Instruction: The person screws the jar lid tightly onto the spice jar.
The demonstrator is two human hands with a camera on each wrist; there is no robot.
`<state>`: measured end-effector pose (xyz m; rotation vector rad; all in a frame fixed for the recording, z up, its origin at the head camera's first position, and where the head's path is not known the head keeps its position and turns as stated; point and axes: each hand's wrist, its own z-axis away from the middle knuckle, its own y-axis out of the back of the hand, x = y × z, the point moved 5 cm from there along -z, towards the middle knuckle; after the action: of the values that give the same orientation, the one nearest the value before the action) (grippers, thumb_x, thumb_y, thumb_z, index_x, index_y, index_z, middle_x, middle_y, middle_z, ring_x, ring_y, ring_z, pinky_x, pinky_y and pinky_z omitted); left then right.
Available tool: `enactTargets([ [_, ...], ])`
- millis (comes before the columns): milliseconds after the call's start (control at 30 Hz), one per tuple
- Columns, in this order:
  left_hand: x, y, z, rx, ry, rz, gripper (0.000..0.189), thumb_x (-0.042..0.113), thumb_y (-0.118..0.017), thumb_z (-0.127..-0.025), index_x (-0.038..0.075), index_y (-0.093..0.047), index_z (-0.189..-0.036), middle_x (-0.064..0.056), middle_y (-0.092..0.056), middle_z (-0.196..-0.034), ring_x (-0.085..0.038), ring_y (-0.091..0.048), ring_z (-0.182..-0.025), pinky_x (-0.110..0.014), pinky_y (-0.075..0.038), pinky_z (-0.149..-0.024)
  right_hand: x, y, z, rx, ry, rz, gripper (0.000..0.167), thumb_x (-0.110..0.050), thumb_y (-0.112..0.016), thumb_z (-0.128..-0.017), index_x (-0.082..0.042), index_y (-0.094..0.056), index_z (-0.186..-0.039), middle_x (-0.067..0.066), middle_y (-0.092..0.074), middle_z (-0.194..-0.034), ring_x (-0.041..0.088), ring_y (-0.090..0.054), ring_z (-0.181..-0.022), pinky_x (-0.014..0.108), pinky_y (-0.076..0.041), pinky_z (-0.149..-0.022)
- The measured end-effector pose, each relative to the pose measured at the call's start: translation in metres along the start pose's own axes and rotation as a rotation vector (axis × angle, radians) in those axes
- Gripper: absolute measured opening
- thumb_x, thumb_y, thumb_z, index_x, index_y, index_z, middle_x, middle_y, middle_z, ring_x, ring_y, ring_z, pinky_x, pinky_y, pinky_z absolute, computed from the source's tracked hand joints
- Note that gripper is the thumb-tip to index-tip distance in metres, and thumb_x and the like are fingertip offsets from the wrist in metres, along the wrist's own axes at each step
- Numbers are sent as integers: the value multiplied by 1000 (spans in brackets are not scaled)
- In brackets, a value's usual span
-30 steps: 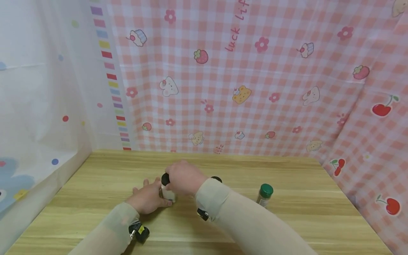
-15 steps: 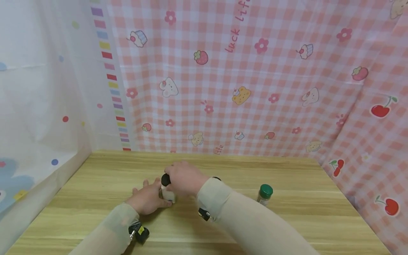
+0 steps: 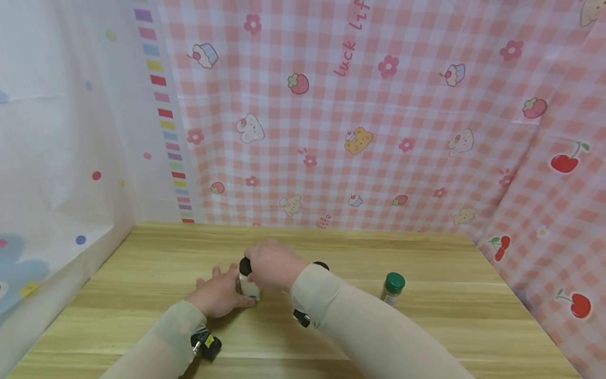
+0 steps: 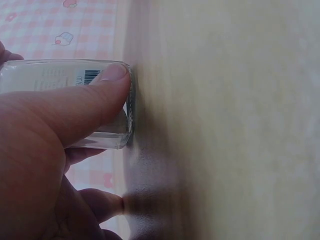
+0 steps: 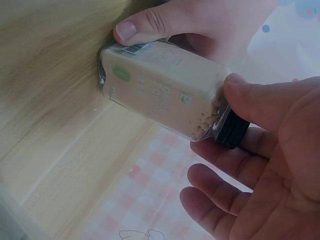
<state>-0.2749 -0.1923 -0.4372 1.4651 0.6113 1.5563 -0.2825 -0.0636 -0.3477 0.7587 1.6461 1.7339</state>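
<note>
A clear, square-sided spice bottle [image 5: 155,90] with a printed label and a ribbed black cap [image 5: 233,131] stands upright on the wooden table, left of centre in the head view. Low on the bottle, my left hand [image 3: 219,296] grips it, the thumb [image 4: 107,92] lying across one side near the base. From the other side my right hand [image 3: 275,266] holds the bottle's top end. Its thumb [image 5: 250,95] presses at the shoulder just under the cap, and the index finger is on the opposite side. The right hand's other fingers are loosely bent.
Partly hidden behind the right wrist is another black round top [image 3: 322,265]. To the right stands a small jar with a green cap [image 3: 394,283], its lower part behind the right sleeve. Pink checked cloth [image 3: 331,105] hangs behind the wooden table [image 3: 445,295].
Very little differs: the right hand shifts only slightly at the bottle's top. The left hand and the bottle keep their place.
</note>
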Motion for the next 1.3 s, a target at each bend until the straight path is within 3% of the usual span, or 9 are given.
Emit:
enactTargets([
  [400,-2,-1,-2,-6,2,3,93,48,-83,-88,20,-38,-164,-31,-27,-169,-69,-5,-150,-93,-2,-106,-1,3,1,3,-1,9,25,-38,-74,-99,-15,-70,-110,-6,-72,-99,14,-62,-94,26,-51,-87],
  [833,-2,-1,-4,-5,-6,0,94,49,-83,-87,18,-38,-164,-26,-29,-170,-71,-7,-149,-94,-2,-105,1,0,-1,5,-34,-28,31,-45,-72,-99,-14,-68,-105,-7,-65,-86,14,-57,-85,25,-47,-70],
  [933,-2,-1,-3,-7,-2,-4,95,50,-83,-87,18,-37,-164,-27,-29,-169,-71,-6,-149,-94,-2,-105,2,-1,-1,3,0,-14,32,-44,-72,-100,-14,-69,-112,-6,-70,-95,13,-61,-89,26,-50,-80],
  [1000,-2,-1,-3,-9,3,-9,95,50,-82,-87,18,-37,-164,-28,-29,-169,-71,-6,-149,-94,-2,-105,1,-1,0,-6,26,4,39,-41,-72,-100,-14,-67,-127,-4,-74,-114,14,-67,-103,28,-51,-95],
  [1100,-2,-2,-2,-9,9,-11,94,49,-82,-88,18,-37,-164,-31,-27,-168,-70,-7,-149,-94,-2,-106,0,1,2,-12,66,31,43,-33,-73,-101,-16,-63,-139,-2,-72,-132,12,-66,-120,30,-47,-110],
  [1167,-2,-1,-3,-7,8,-6,92,49,-82,-88,19,-38,-164,-32,-27,-168,-70,-6,-149,-93,-2,-106,0,3,3,-8,83,40,40,-27,-72,-101,-17,-64,-139,-2,-72,-133,11,-66,-121,31,-46,-111],
  [1300,-1,-1,-3,-4,3,-3,92,48,-82,-88,18,-39,-163,-33,-26,-168,-70,-6,-150,-93,-2,-106,0,5,3,1,96,35,24,-22,-73,-100,-18,-69,-124,-4,-75,-118,8,-68,-105,29,-48,-103],
])
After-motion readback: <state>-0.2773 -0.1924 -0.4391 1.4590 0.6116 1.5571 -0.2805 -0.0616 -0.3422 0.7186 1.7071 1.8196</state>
